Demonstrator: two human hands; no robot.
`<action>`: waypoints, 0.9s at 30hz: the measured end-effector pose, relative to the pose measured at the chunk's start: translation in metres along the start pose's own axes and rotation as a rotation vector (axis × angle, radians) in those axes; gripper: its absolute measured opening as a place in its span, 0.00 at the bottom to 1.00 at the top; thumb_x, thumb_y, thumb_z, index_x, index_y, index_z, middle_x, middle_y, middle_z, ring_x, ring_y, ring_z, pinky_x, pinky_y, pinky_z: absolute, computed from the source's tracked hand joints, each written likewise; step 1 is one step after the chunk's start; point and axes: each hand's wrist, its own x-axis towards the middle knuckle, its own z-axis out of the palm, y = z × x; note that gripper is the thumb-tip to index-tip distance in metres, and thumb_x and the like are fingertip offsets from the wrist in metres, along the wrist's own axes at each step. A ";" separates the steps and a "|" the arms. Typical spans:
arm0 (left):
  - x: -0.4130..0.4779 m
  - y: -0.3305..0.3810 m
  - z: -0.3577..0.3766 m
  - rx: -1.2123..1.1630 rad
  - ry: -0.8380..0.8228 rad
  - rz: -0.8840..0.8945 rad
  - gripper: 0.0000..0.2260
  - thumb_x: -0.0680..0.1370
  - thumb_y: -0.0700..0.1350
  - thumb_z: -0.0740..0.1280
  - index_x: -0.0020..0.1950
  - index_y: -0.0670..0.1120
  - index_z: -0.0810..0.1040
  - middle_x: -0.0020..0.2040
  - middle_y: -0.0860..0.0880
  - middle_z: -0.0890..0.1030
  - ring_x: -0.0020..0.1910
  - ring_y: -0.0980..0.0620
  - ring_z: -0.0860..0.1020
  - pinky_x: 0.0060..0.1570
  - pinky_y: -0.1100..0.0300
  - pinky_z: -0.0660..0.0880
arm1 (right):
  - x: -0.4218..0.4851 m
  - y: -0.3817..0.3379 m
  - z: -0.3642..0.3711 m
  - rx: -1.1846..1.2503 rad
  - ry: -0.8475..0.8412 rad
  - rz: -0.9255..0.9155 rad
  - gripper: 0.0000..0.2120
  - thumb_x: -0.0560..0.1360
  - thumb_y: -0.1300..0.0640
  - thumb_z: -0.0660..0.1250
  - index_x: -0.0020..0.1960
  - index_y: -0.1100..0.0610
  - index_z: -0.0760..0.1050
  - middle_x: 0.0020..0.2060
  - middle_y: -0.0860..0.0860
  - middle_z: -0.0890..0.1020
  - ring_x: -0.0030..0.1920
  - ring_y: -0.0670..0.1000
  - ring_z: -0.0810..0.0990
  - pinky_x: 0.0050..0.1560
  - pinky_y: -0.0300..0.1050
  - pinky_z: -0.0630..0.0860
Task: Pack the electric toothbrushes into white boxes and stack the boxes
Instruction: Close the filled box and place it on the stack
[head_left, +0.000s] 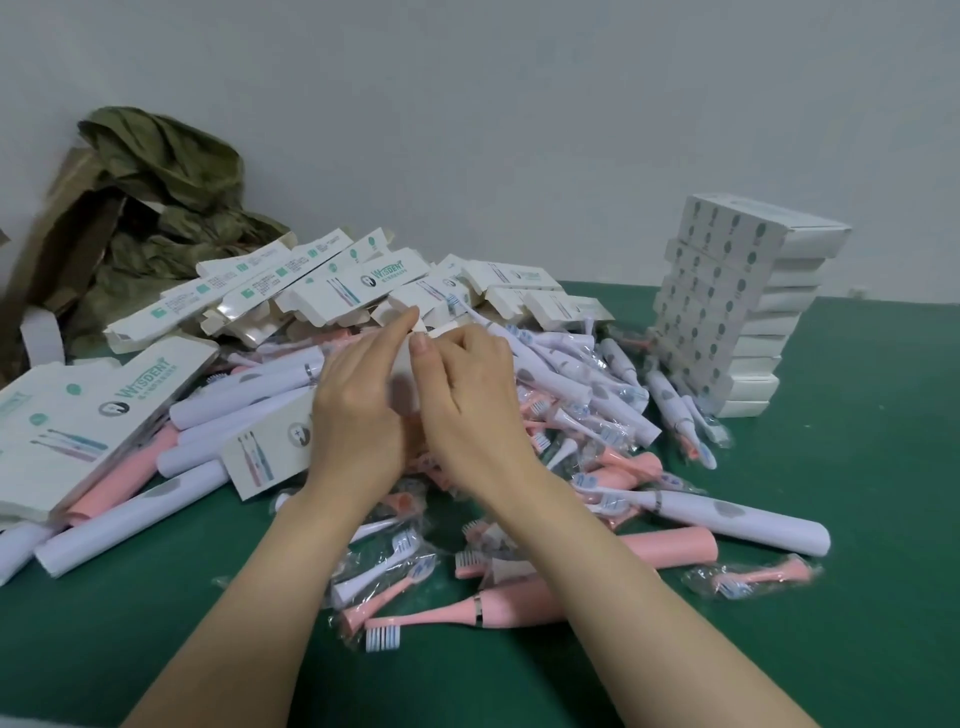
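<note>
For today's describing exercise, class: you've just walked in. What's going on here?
A person's left hand and right hand hold a white box above a heap of pink and white toothbrushes on the green table, pinching its far end. A stack of boxes stands at the right; loose boxes lie piled at the back.

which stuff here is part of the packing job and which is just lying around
Job: held box between left hand and right hand; toothbrushes; bagged brush heads; loose boxes; box stack.

Lying about: green cloth; brown paper, both at far left by the wall.
</note>
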 end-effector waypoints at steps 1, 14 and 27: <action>0.000 0.001 -0.001 0.002 -0.007 -0.011 0.24 0.74 0.49 0.55 0.64 0.40 0.76 0.57 0.45 0.80 0.56 0.61 0.70 0.60 0.53 0.66 | 0.000 -0.001 -0.003 0.024 -0.024 0.004 0.18 0.81 0.49 0.50 0.32 0.43 0.61 0.37 0.46 0.66 0.47 0.52 0.64 0.52 0.47 0.62; -0.002 -0.007 -0.001 0.126 -0.051 0.061 0.33 0.64 0.47 0.80 0.67 0.44 0.74 0.56 0.44 0.80 0.55 0.51 0.72 0.56 0.51 0.68 | 0.011 0.104 -0.101 -0.316 -0.091 0.469 0.08 0.76 0.65 0.64 0.44 0.53 0.77 0.42 0.49 0.80 0.39 0.44 0.74 0.32 0.26 0.66; -0.004 -0.003 -0.003 0.099 -0.079 0.077 0.31 0.65 0.52 0.76 0.65 0.44 0.75 0.54 0.46 0.79 0.53 0.54 0.70 0.53 0.53 0.66 | -0.002 0.096 -0.088 -0.533 -0.190 0.414 0.10 0.76 0.52 0.67 0.43 0.59 0.79 0.35 0.52 0.82 0.38 0.50 0.79 0.40 0.45 0.76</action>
